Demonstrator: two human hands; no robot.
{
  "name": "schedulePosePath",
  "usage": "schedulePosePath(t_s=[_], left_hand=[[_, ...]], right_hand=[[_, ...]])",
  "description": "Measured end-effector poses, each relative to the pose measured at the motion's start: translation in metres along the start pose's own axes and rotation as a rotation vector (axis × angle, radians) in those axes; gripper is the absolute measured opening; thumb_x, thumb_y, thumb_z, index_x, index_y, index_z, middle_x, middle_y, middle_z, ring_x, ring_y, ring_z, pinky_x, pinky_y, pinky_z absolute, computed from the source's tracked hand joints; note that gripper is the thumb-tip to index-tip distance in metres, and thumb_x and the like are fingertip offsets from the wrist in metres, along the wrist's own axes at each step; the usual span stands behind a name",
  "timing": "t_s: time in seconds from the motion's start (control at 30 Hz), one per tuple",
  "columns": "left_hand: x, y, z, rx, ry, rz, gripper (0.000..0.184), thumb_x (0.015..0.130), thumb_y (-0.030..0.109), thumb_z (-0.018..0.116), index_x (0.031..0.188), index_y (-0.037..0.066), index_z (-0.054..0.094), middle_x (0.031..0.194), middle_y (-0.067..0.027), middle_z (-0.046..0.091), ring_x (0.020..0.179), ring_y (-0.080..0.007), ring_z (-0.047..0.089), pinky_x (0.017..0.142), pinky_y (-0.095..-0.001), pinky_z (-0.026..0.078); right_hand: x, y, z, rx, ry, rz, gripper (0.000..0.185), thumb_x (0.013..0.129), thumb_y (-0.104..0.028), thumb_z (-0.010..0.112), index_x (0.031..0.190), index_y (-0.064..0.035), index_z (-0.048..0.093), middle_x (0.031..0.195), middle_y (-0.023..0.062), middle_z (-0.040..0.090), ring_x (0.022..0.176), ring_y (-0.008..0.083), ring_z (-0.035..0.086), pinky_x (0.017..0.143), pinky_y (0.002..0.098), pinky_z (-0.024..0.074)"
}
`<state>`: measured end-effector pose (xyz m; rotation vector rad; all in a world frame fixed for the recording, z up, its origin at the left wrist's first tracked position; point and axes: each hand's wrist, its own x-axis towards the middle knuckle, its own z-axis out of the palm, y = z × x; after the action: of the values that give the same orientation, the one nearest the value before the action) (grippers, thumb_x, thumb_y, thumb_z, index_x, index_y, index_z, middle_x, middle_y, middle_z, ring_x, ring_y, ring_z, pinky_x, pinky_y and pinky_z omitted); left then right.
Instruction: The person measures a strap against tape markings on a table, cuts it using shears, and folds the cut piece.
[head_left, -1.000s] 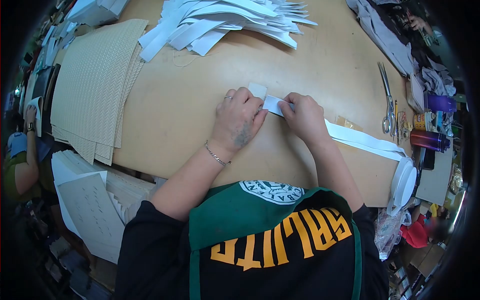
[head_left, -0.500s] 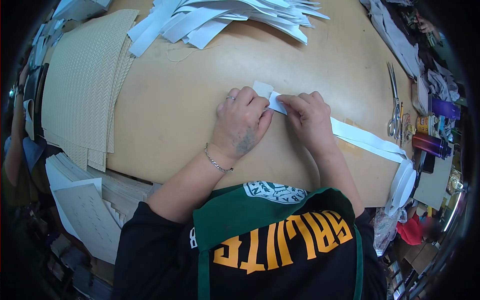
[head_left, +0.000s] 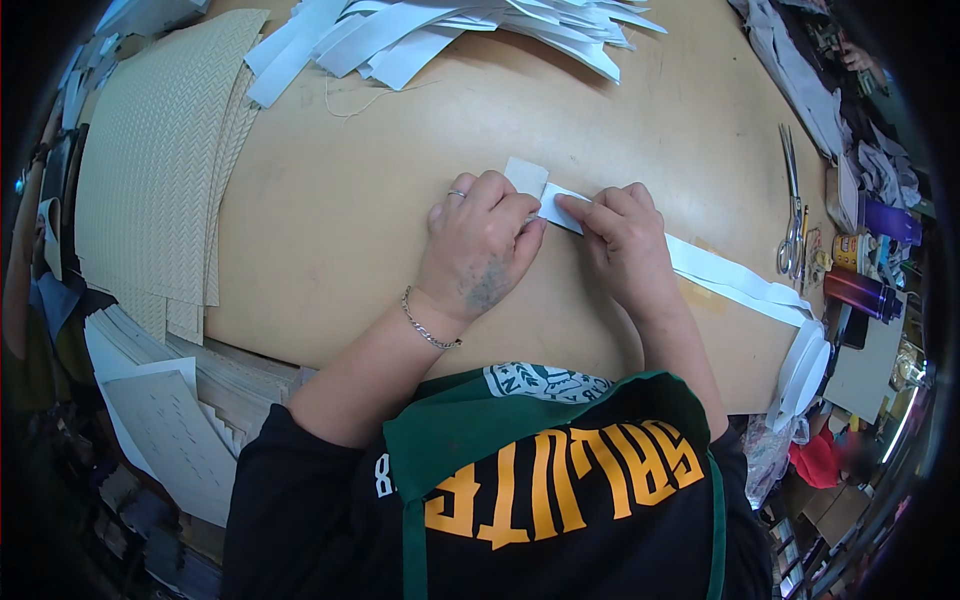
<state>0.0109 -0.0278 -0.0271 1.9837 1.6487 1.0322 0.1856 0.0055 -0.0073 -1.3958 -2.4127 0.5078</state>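
My left hand (head_left: 484, 240), with a ring and a chain bracelet, has its fingers closed on a small pale card piece (head_left: 526, 176) whose far end sticks out past them. Just right of it, my right hand (head_left: 625, 240) pinches the end of a long white strip (head_left: 738, 278). The strip's end lies against the card's right edge. From under my right hand the strip runs along the table to a white roll (head_left: 802, 370) at the right edge. My fingers hide the lower part of the card.
White strips (head_left: 420, 35) are piled at the back, with a loose thread nearby. Woven-patterned sheets (head_left: 150, 170) lie at the left, above stacked papers (head_left: 170, 430). Scissors (head_left: 791, 215), a purple bottle (head_left: 862, 293) and folded cloth stand at the right.
The view has shifted, so the table objects sit slightly further left and up. My right fingers have changed their hold near the strip's end. The person at the left is mostly out of view.
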Motion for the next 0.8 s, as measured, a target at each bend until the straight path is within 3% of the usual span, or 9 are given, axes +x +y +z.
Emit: schedulePosePath(t_s=[0.53, 0.63, 0.8], left_hand=[[0.0008, -0.0010, 0.0001, -0.011, 0.006, 0.029, 0.011, 0.069, 0.008, 0.071, 0.078, 0.006, 0.065, 0.078, -0.0053, 0.055, 0.076, -0.0234, 0.052, 0.068, -0.0338, 0.043], [0.0006, -0.0016, 0.0003, -0.013, 0.016, 0.035, 0.011, 0.069, 0.007, 0.072, 0.077, 0.005, 0.065, 0.078, -0.0051, 0.055, 0.076, -0.0233, 0.052, 0.067, -0.0338, 0.043], [0.0010, -0.0037, -0.0004, -0.060, 0.018, 0.024, 0.011, 0.068, 0.005, 0.072, 0.076, 0.005, 0.065, 0.077, -0.0054, 0.056, 0.075, -0.0236, 0.052, 0.067, -0.0339, 0.043]], right_hand=[[0.0026, -0.0021, -0.0016, -0.055, 0.000, 0.010, 0.026, 0.071, -0.005, 0.064, 0.094, -0.0156, 0.070, 0.074, 0.0015, 0.054, 0.078, 0.0235, 0.050, 0.069, 0.0378, 0.0409], [0.0049, -0.0039, -0.0024, -0.058, 0.060, -0.041, 0.025, 0.069, 0.000, 0.067, 0.091, -0.0106, 0.070, 0.069, 0.0031, 0.054, 0.069, 0.0229, 0.048, 0.064, 0.0340, 0.0433], [0.0039, -0.0028, -0.0002, -0.035, 0.076, -0.045, 0.025, 0.068, 0.001, 0.067, 0.090, -0.0097, 0.069, 0.068, 0.0035, 0.054, 0.068, 0.0229, 0.047, 0.064, 0.0334, 0.0434]])
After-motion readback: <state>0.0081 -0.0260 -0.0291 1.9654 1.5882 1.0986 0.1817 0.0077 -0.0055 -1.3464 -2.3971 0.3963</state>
